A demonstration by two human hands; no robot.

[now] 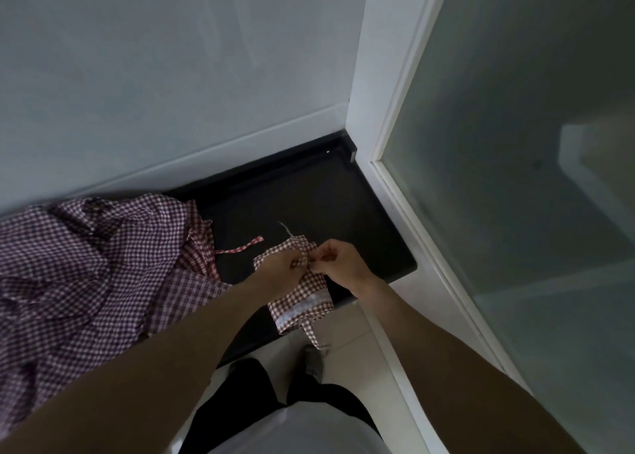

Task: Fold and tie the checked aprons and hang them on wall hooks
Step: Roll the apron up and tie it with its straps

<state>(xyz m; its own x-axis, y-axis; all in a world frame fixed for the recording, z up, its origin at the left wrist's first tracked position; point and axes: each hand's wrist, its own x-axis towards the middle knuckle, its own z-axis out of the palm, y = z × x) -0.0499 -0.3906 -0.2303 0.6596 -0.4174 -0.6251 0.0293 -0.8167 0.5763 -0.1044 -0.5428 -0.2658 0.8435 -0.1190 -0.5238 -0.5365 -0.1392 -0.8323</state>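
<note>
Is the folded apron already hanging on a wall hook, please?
No, both hands, left hand and right hand, hold the folded apron over the black counter.

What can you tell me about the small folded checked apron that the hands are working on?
The folded apron is a compact bundle of red-and-white checked cloth, thin and cotton-like, with a white band near its lower end. A narrow tie dangles below it towards the floor. The left hand and right hand both pinch it at the top, apparently working on its tie. It hangs over the front edge of a black tray, apart from the apron heap on the left.
</note>
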